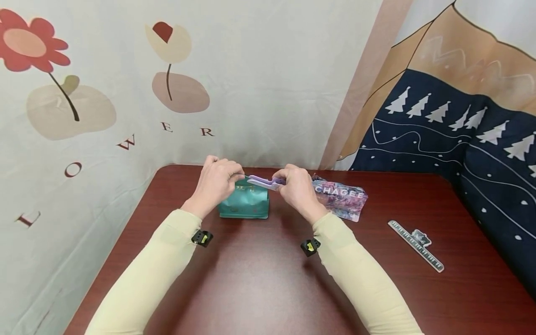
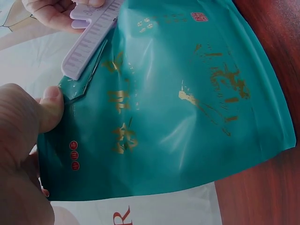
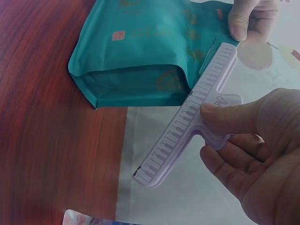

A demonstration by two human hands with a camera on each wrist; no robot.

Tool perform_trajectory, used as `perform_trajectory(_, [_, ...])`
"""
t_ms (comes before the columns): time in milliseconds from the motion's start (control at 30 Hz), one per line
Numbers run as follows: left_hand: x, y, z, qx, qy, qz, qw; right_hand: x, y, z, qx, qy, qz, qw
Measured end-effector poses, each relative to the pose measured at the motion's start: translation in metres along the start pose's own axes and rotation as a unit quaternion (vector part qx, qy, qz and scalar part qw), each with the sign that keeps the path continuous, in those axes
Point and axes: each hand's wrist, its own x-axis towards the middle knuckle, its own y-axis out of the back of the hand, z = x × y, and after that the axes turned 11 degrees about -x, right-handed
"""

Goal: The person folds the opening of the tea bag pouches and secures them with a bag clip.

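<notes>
A teal foil bag (image 1: pixel 244 203) with gold lettering stands at the far side of the table. My left hand (image 1: pixel 218 180) pinches its top edge between thumb and fingers; in the left wrist view the thumb (image 2: pixel 50 108) presses beside a folded corner. A lilac sealing clip (image 3: pixel 187 117), long like a ruler and printed with piano keys, is gripped at its handle by my right hand (image 1: pixel 296 188). One end of the clip lies at the bag's folded top, near the left thumb. Whether its jaws bite the foil there, I cannot tell.
Right of the bag lies a pink and purple CHAGEE pouch (image 1: pixel 341 197), partly behind the right hand. A second clip (image 1: pixel 416 245), pale with a dark key pattern, rests on the table's right side. Printed cloth (image 1: pixel 268 83) hangs behind the brown table (image 1: pixel 259 288).
</notes>
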Motion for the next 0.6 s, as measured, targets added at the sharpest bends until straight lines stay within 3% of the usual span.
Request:
perform_trajectory(133, [-0.001,0.002,0.000,-0.008,0.005,-0.007,0.9999,0.000,0.000,-0.002,0.001,0.002,0.004,1.000])
perform_trajectory(400, [-0.005,0.016,0.000,-0.009,0.047,-0.079,0.9957,0.002,0.000,-0.001,-0.005,0.008,0.008,1.000])
perform_trajectory(600, [-0.009,0.018,-0.002,-0.031,0.064,-0.088,0.9936,0.002,0.000,-0.001,-0.005,0.009,0.006,1.000])
